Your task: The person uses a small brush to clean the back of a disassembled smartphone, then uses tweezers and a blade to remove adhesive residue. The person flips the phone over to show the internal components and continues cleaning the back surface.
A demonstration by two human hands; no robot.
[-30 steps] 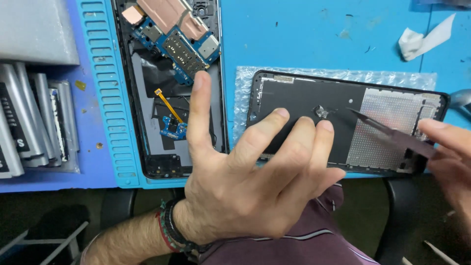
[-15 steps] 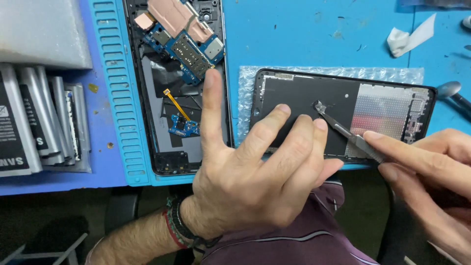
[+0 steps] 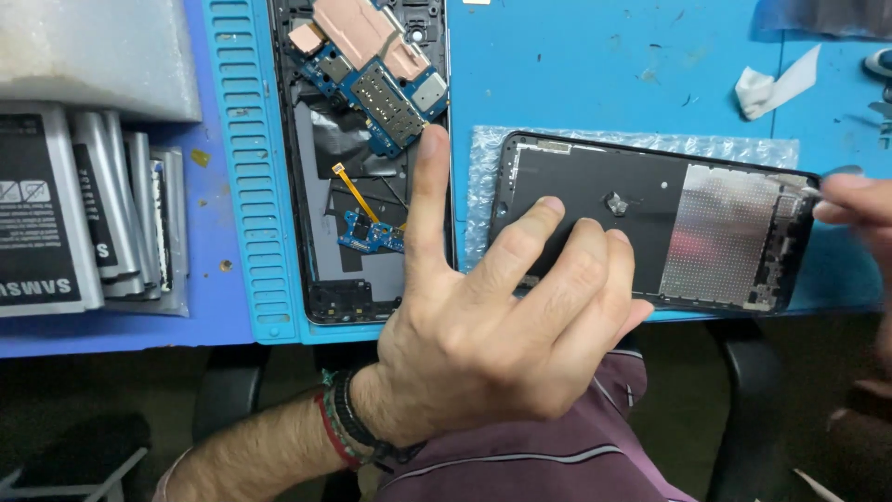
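Note:
A black phone display panel lies back-up on a sheet of bubble wrap, with a silvery mesh patch on its right half and a small grey piece near its middle. My left hand rests on the panel's left half with its fingers spread and pressing down, its index finger pointing up along the edge of the opened phone. My right hand is blurred at the panel's right end, pinched on tweezers, of which only the thin metal tip shows.
The opened phone shows its blue circuit board, copper shields and an orange flex cable, and lies on a ridged blue mat. A stack of phone batteries sits at the left under a grey block. A white paper scrap lies at the upper right. The table's front edge runs just below the panel.
My right hand with the tweezers has drawn back from the panel's middle to its right end. My left hand keeps pressing on the panel's left half.

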